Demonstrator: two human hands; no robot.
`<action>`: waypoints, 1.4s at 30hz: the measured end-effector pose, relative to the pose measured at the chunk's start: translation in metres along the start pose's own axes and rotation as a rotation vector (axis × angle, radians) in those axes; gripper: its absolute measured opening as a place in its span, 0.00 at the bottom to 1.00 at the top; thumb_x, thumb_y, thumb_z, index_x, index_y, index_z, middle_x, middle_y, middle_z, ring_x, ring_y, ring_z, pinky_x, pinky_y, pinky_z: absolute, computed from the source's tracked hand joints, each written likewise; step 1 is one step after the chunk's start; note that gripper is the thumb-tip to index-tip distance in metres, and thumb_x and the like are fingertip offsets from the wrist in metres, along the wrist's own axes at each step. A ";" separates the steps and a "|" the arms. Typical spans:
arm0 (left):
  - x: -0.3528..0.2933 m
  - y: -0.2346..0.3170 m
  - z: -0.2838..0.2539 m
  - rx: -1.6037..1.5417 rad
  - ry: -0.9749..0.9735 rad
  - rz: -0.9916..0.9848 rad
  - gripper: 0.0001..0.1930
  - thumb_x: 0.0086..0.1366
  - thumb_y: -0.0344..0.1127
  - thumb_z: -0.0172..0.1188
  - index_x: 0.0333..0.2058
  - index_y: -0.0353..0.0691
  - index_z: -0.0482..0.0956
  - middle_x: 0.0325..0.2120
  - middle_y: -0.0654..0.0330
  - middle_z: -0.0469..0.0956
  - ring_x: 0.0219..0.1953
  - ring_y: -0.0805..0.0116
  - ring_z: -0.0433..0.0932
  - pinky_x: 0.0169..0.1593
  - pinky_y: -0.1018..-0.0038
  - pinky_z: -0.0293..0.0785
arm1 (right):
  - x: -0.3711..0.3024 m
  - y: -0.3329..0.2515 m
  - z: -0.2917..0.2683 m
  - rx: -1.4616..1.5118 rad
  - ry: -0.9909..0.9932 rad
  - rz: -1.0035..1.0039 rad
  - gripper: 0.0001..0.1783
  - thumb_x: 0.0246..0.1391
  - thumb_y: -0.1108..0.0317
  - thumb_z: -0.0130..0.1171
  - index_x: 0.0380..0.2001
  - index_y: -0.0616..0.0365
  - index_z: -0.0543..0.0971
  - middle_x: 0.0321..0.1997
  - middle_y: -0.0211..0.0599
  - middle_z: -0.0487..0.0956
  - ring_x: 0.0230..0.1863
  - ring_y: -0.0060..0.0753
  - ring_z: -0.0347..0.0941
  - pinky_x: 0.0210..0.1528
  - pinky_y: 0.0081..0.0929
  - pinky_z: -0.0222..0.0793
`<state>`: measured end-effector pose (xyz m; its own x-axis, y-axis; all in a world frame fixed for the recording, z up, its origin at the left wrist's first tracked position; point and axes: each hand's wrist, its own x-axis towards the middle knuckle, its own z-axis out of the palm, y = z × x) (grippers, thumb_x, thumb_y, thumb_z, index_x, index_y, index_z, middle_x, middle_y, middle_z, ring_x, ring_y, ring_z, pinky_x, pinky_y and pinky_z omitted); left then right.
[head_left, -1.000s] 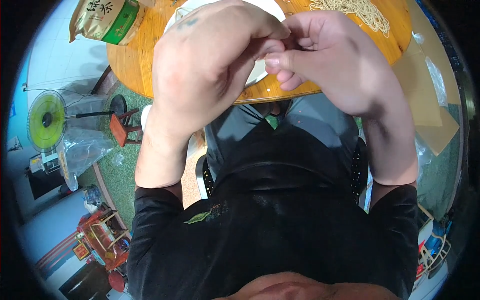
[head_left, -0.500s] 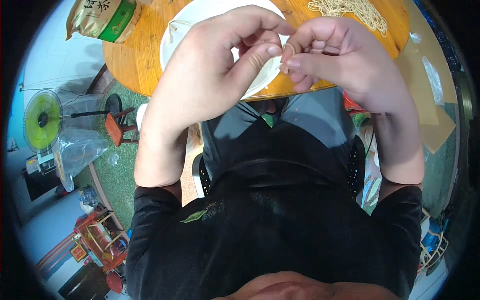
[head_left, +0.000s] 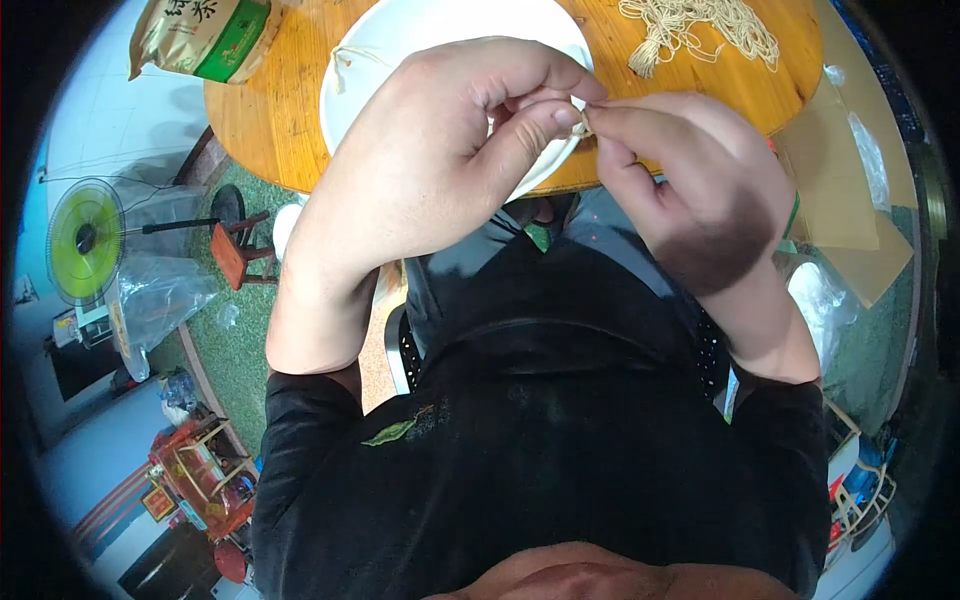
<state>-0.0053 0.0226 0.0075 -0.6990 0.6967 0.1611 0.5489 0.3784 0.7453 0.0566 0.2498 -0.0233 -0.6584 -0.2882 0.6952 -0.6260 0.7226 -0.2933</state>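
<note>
Over the near edge of a white round plate or tray, my left hand and my right hand meet fingertip to fingertip. Between them a short bit of thin beige cord is pinched; most of it is hidden by the fingers. My left thumb and forefinger close on it from one side, my right thumb and forefinger from the other. A knotted piece of similar cord lies at the plate's left rim. Beyond my right hand, a loose heap of beige cord rests on the table.
The round wooden table also bears a gold and green bag at the far left. A green standing fan and a small wooden stool stand on the left. Flattened cardboard lies at right.
My right hand has turned over, its back now facing up, and its forearm has swung inward. The small cord loop at its fingertips is now mostly covered. My left hand has shifted slightly nearer.
</note>
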 end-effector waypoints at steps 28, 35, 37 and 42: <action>0.004 0.003 -0.002 0.438 0.143 0.131 0.04 0.70 0.26 0.66 0.43 0.37 0.83 0.32 0.54 0.83 0.34 0.58 0.84 0.39 0.65 0.79 | -0.031 0.016 0.037 0.567 0.305 0.010 0.17 0.50 0.87 0.74 0.42 0.60 0.86 0.42 0.43 0.90 0.41 0.37 0.89 0.44 0.27 0.84; -0.007 0.014 -0.012 -0.118 -0.015 0.078 0.18 0.66 0.32 0.77 0.45 0.36 0.75 0.48 0.53 0.85 0.48 0.60 0.85 0.57 0.66 0.78 | -0.029 0.005 0.036 0.935 0.306 0.220 0.14 0.60 0.92 0.66 0.45 0.67 0.83 0.48 0.49 0.86 0.43 0.32 0.87 0.47 0.25 0.84; -0.016 0.031 -0.013 -0.138 -0.097 -0.063 0.29 0.58 0.33 0.86 0.49 0.40 0.73 0.45 0.57 0.84 0.38 0.70 0.82 0.45 0.73 0.79 | -0.028 0.003 0.029 0.952 0.248 0.202 0.14 0.62 0.93 0.64 0.46 0.68 0.82 0.50 0.51 0.85 0.42 0.33 0.87 0.48 0.28 0.86; -0.024 0.029 -0.008 0.203 0.107 0.006 0.20 0.67 0.27 0.76 0.51 0.40 0.74 0.37 0.65 0.81 0.25 0.81 0.73 0.29 0.78 0.69 | -0.030 0.000 0.041 1.064 0.368 0.253 0.31 0.56 0.85 0.76 0.62 0.63 0.79 0.69 0.51 0.80 0.63 0.38 0.83 0.64 0.34 0.82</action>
<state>0.0236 0.0114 0.0305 -0.7341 0.6350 0.2405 0.6266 0.4971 0.6002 0.0593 0.2326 -0.0715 -0.7630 0.1165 0.6358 -0.6445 -0.2127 -0.7344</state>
